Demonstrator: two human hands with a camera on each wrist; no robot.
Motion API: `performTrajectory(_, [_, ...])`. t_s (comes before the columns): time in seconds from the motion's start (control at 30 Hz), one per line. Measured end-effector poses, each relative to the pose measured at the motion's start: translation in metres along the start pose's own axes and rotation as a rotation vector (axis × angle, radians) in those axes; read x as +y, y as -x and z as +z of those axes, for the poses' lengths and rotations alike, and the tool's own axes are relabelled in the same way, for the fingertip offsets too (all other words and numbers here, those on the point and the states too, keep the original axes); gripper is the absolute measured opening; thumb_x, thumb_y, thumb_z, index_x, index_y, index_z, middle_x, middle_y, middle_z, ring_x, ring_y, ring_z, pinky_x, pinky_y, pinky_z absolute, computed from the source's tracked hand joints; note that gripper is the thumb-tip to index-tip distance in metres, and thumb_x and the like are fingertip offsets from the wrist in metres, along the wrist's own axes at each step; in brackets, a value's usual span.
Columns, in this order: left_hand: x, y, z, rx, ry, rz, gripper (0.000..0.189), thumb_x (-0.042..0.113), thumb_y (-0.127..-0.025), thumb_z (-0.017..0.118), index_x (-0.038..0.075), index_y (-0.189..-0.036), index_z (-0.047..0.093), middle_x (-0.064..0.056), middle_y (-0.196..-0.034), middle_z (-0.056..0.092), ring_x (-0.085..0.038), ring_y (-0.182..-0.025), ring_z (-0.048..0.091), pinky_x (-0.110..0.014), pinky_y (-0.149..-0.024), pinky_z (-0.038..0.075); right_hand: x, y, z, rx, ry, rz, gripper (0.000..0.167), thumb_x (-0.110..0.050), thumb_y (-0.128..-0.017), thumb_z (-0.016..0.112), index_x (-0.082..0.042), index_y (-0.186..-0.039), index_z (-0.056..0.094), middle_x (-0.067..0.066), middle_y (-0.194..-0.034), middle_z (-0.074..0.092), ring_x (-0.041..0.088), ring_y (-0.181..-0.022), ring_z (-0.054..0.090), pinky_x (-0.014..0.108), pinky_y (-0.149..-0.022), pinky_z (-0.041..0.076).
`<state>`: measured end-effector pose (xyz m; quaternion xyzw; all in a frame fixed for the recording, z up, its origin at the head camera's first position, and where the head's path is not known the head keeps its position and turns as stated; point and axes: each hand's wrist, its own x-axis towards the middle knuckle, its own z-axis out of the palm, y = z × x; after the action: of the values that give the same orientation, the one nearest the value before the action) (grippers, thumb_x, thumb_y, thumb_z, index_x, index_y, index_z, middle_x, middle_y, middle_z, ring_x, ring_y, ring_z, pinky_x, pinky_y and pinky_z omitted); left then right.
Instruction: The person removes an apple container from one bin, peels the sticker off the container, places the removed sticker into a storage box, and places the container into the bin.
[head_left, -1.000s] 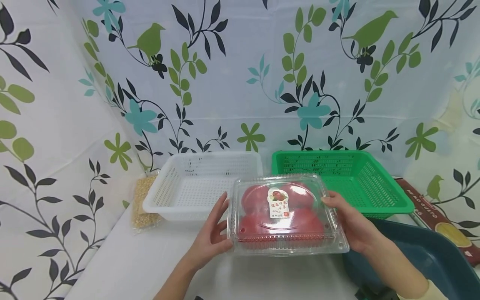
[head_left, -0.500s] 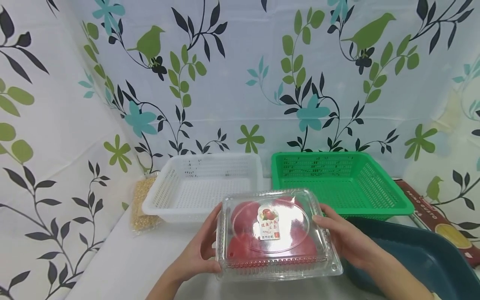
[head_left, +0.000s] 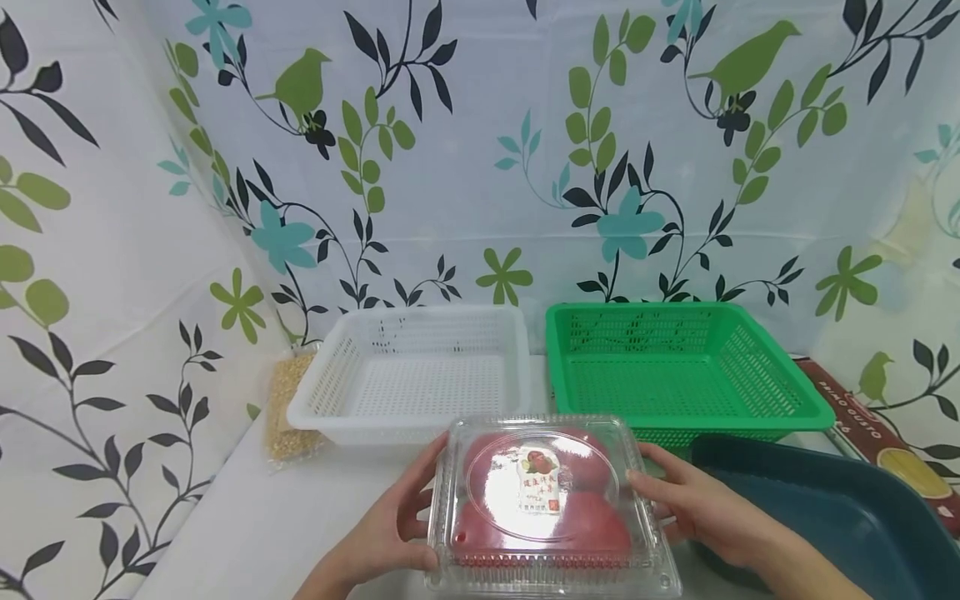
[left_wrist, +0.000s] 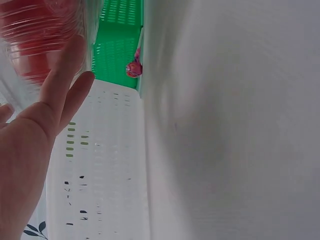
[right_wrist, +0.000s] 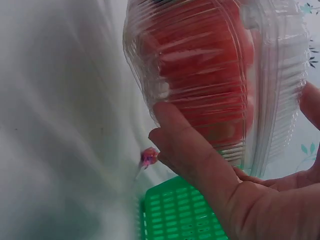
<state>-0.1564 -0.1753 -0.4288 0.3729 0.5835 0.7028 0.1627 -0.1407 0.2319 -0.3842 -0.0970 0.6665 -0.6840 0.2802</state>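
Observation:
A clear plastic clamshell box (head_left: 480,467) of round red fruits is held up between both hands in the head view. A white label (head_left: 539,482) with a fruit picture and red writing sits on its lid. The left hand (head_left: 386,529) grips the left side, thumb near the front corner and fingers farther back. On the right side the right hand (head_left: 712,508) holds on, thumb at the lid's edge. The right wrist view shows the fingers (right_wrist: 190,150) of that hand against the ribbed underside. Over the table, the box overlaps the white basket's (head_left: 397,433) front edge in the head view.
Beside the white basket stands a green basket (head_left: 690,421). A dark blue tray (head_left: 832,517) lies at the right, with a red-brown PRIMO GUSTO pack (head_left: 862,417) behind it. A bag of yellowish grains (head_left: 288,417) is far left. A pink-wrapped lollipop (right_wrist: 148,157) shows near the green basket.
Both hands have brought the box down and nearer the person, and slightly left. The baskets, tray and packs have stayed where they were.

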Motion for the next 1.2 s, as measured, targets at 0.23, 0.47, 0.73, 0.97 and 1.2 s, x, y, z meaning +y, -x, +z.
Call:
performTrajectory(0.23, [-0.006,0.007,0.001,-0.002,0.021,-0.060,0.111,0.022,-0.085,0.084,0.019,-0.164,0.006,-0.026,-0.165,0.000,-0.042,-0.135,0.044,-0.054,-0.093,0.052,0.011,0.000,0.004,0.000,-0.005,0.016,0.080,-0.030,-0.109,0.047,0.010,-0.155,-0.005,0.013,-0.126,0.064,0.029,-0.107,0.067,0.047,-0.086,0.058])
performTrajectory(0.47, [-0.010,0.009,-0.001,-0.015,0.012,-0.109,0.114,0.017,-0.083,0.085,0.019,-0.164,0.004,-0.027,-0.164,-0.008,-0.041,-0.135,0.045,-0.054,-0.091,0.053,0.020,-0.006,0.009,0.011,-0.034,0.035,0.072,-0.030,-0.109,0.047,0.014,-0.154,0.012,0.011,-0.119,0.068,0.027,-0.106,0.066,0.047,-0.086,0.058])
performTrajectory(0.73, [-0.013,0.008,-0.005,-0.023,0.001,-0.155,0.115,0.012,-0.082,0.085,0.018,-0.164,0.004,-0.029,-0.163,-0.005,-0.036,-0.132,0.050,-0.053,-0.091,0.054,0.023,-0.012,0.013,0.072,-0.017,0.069,0.080,-0.033,-0.108,0.050,0.018,-0.152,0.006,0.011,-0.120,0.067,0.028,-0.104,0.068,0.046,-0.083,0.059])
performTrajectory(0.97, [-0.018,0.007,-0.007,-0.020,-0.005,-0.181,0.115,0.019,-0.082,0.085,0.019,-0.164,0.005,-0.030,-0.163,-0.003,-0.042,-0.135,0.045,-0.051,-0.095,0.053,0.025,-0.014,0.014,0.120,0.003,0.075,0.082,-0.034,-0.106,0.052,0.018,-0.152,0.008,0.011,-0.118,0.068,0.028,-0.102,0.068,0.045,-0.081,0.059])
performTrajectory(1.2, [-0.020,0.003,-0.012,-0.008,-0.014,-0.222,0.115,0.020,-0.081,0.087,0.021,-0.164,0.007,-0.029,-0.164,-0.001,-0.044,-0.136,0.043,-0.051,-0.095,0.053,0.024,-0.016,0.014,0.143,0.019,0.082,0.083,-0.036,-0.106,0.053,0.019,-0.151,0.010,0.011,-0.119,0.067,0.029,-0.103,0.068,0.046,-0.081,0.059])
